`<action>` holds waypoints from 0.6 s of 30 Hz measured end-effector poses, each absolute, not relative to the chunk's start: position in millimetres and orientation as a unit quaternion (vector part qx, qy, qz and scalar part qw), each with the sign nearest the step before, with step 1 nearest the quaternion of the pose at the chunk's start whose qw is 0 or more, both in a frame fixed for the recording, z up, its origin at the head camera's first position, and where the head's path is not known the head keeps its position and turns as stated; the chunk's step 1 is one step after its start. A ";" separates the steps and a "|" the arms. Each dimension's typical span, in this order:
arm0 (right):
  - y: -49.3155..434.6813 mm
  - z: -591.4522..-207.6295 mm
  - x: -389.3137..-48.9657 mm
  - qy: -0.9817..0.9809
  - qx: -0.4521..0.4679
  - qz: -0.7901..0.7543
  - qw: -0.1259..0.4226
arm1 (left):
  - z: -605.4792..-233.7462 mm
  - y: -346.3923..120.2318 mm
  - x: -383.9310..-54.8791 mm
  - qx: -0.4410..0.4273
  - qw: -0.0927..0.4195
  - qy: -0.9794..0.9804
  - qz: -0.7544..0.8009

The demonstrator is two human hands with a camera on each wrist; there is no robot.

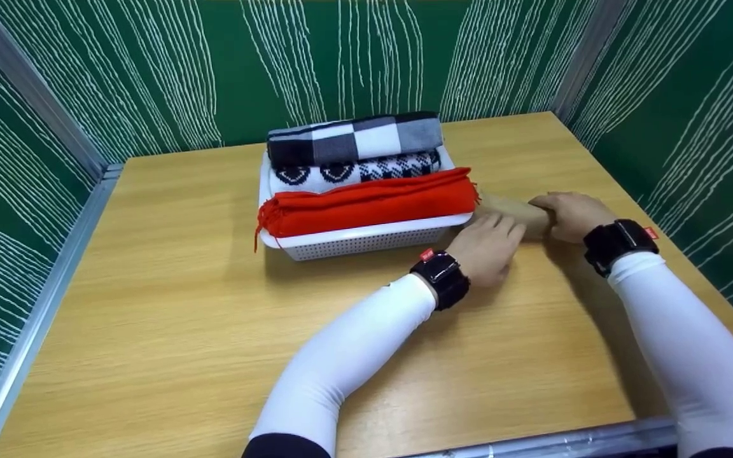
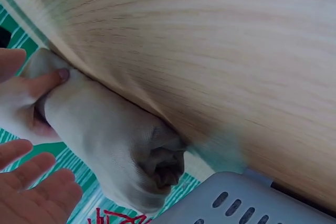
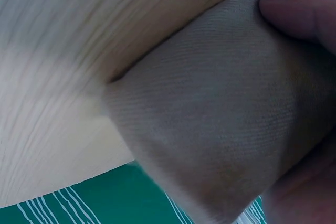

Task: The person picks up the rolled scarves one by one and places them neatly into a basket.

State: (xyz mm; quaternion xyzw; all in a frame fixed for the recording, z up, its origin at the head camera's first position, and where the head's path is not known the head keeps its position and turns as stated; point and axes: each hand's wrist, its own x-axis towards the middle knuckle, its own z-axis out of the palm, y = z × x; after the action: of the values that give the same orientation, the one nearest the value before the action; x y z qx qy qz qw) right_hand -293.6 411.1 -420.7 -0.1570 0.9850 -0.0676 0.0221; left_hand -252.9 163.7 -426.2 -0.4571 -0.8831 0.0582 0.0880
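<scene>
A rolled beige cloth lies on the table to the right of the basket, its folded end facing the basket in the left wrist view. My right hand grips the roll near its far right end, thumb on one side and fingers on the other; the ribbed fabric fills much of the right wrist view. My left hand is between the basket corner and the roll. In the left wrist view, the left fingers are fairly straight and apart from the cloth.
The white perforated basket holds a red fringed scarf, black-and-white patterned rolls and a checked roll. Green walls with white streaks enclose the wooden table. A metal bar runs along the front edge.
</scene>
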 end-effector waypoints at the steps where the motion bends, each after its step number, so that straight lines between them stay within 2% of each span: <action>1: 410.8 -420.4 -293.5 0.985 -0.158 -0.067 0.023 | -426.6 163.8 -253.1 -0.456 0.090 -0.883 0.060; 18: 409.3 -415.7 -290.2 0.983 -0.166 -0.071 0.040 | -432.2 167.8 -257.6 -0.431 0.082 -0.896 0.066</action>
State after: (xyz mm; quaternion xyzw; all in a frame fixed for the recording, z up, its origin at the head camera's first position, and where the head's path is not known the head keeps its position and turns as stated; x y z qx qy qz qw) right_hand -290.2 409.3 -415.7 -0.1658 0.9828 -0.0708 0.0403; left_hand -257.6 167.8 -432.2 -0.4312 -0.8961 0.0664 0.0815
